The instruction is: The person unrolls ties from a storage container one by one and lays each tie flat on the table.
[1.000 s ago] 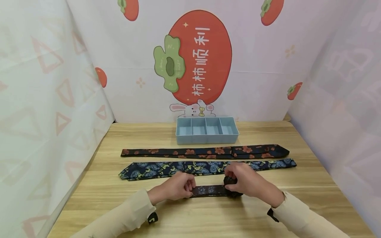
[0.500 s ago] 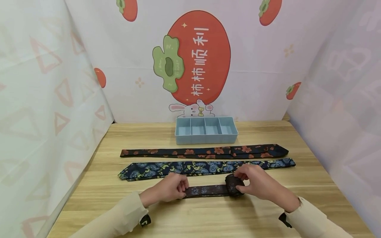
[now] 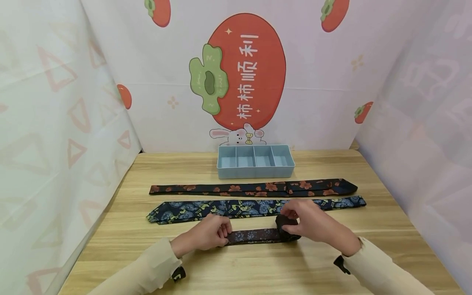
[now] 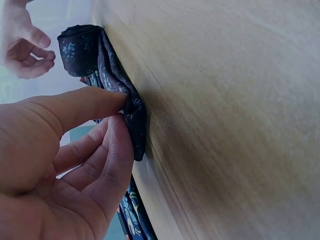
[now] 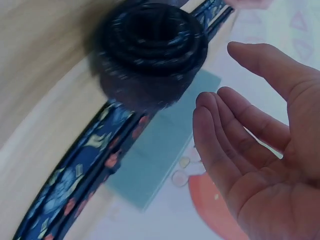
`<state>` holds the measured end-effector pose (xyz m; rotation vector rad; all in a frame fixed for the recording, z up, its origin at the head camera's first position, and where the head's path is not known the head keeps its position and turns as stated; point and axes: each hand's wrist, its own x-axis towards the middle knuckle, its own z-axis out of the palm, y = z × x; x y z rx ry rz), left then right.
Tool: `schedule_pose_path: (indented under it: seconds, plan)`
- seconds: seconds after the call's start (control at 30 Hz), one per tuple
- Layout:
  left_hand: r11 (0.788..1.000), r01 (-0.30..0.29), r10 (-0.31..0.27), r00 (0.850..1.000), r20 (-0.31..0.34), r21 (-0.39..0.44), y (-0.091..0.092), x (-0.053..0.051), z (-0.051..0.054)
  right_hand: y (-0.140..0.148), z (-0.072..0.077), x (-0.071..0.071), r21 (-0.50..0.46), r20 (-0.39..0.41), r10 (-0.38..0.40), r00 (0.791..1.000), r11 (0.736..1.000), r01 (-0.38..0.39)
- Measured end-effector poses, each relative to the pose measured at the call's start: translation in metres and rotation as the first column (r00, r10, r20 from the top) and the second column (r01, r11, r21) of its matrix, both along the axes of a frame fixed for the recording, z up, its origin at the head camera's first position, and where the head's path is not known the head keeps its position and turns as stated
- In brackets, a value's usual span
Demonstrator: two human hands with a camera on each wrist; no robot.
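A dark brown necktie (image 3: 254, 235) with small blue flowers lies nearest the person, its right part wound into a roll (image 3: 283, 224). Thumb and fingers of my left hand (image 3: 209, 232) pinch the flat left end, as the left wrist view also shows. My right hand (image 3: 313, 221) is at the roll's right side. In the right wrist view its bent, relaxed fingers (image 5: 210, 135) stand a little apart from the roll (image 5: 150, 90), whose coiled layers face the camera. Behind lie a navy necktie (image 3: 199, 209) with blue and yellow figures and a dark one (image 3: 236, 188) with orange flowers.
A light blue box (image 3: 256, 172) with several compartments stands at the back of the wooden table (image 3: 236, 270), against a white cloth printed with persimmons (image 3: 265, 82). White cloth also hangs on both sides.
My left hand has shifted slightly left with the necktie's end. My right hand moved right, then back left and a little up beside the roll. The other neckties and the box stay put.
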<state>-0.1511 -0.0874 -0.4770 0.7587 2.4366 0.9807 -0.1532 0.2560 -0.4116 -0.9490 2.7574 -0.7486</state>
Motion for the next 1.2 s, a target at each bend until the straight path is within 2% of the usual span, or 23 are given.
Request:
schedule_pose_path:
  seconds: [0.23, 0.4, 0.8, 1.1, 1.2]
  plan:
    - [1.0, 0.004, -0.004, 1.0, 0.001, 0.013, 0.0, 0.001, 0.001, -0.016, -0.01, -0.006, 0.006, 0.016, 0.035, 0.999, 0.999, -0.035]
    - [1.0, -0.007, 0.007, 1.0, 0.009, 0.019, -0.001, 0.002, 0.001, -0.014, -0.016, -0.004, 0.032, -0.024, 0.006, 1.0, 0.999, -0.005]
    - [0.999, -0.032, 0.032, 0.999, -0.007, 0.008, -0.015, 0.002, 0.002, 0.014, -0.013, 0.012, 0.062, -0.096, -0.084, 0.992, 0.994, 0.09]
    - [0.999, -0.047, 0.047, 0.999, -0.008, -0.004, -0.028, 0.005, 0.004, 0.032, -0.019, 0.016, 0.057, -0.08, -0.136, 0.987, 0.988, 0.141]
    - [0.999, -0.043, 0.043, 0.999, -0.003, 0.0, -0.029, 0.005, 0.004, 0.033, -0.017, 0.015, 0.05, -0.066, -0.131, 0.989, 0.99, 0.135]
